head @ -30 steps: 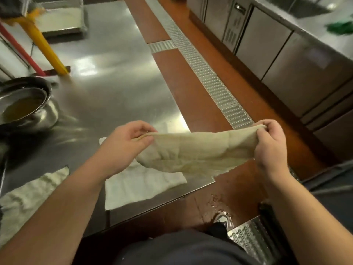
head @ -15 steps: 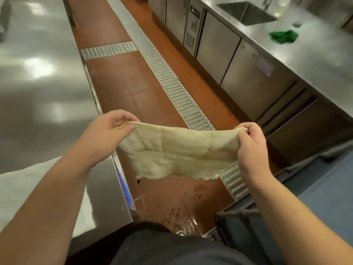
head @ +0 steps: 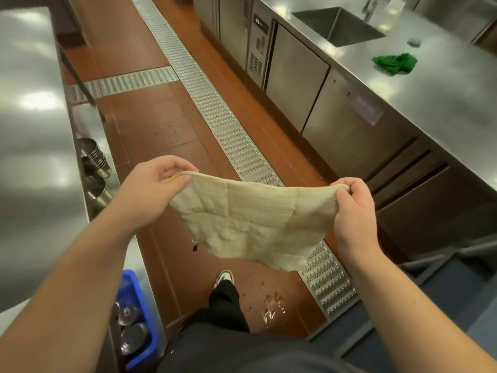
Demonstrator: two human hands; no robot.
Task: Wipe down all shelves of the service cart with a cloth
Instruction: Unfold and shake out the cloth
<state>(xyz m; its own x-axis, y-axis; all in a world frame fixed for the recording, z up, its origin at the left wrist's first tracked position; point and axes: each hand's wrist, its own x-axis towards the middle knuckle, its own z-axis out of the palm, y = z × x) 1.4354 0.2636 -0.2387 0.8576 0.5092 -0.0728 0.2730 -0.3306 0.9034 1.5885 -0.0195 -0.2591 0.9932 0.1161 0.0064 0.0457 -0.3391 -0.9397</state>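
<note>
I hold the cloth [head: 250,224] stretched in the air between my two hands, above the red floor [head: 150,125]. My left hand [head: 150,192] pinches one upper corner of the cloth with thumb and fingers closed on it, and my right hand [head: 352,211] grips the other upper corner in the same way. The cloth is pale beige and wrinkled, its top edge pulled almost straight, and the rest hangs down loose. Behind the cloth the metal drain grate [head: 231,138] runs along the floor. Left of the cloth is a steel table [head: 29,130], with a blue crate [head: 137,297] of metal cups under it. Right of the cloth is a steel counter [head: 443,103], and far on it lies a green rag [head: 395,63]. Below the cloth I see my shoe [head: 224,277] and some wet spots on the floor
</note>
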